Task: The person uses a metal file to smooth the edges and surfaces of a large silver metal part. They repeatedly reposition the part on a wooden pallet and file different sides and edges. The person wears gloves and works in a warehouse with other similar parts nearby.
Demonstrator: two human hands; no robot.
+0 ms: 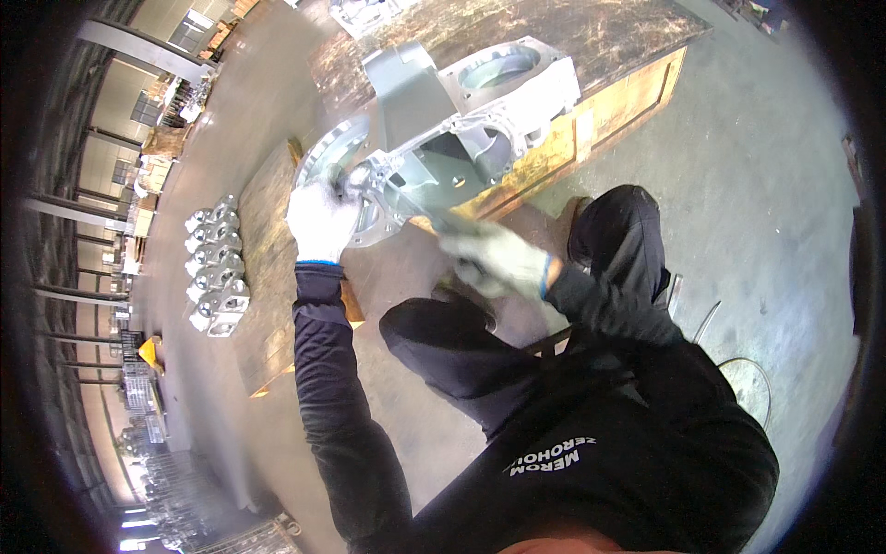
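A large silver metal casting (480,115) with round bores and a flat curved wall rests at the edge of a wooden crate. My left hand (320,222), in a white glove, grips the casting's ring-shaped flange at its left end, and its fingertips look dark. To the right of it my right hand (498,257), also gloved in white, is closed and somewhat blurred. From it a slim hand tool (426,222) points toward the casting's near left edge. The tool's exact kind is not clear, and glare washes out part of my left glove.
The wooden crate (628,106) has a dark, worn top, with another casting (365,13) at its far end. On the left, several small silver castings (216,268) stand in a row beside a wooden board (268,277). A thin cable (761,369) lies on the floor right of me.
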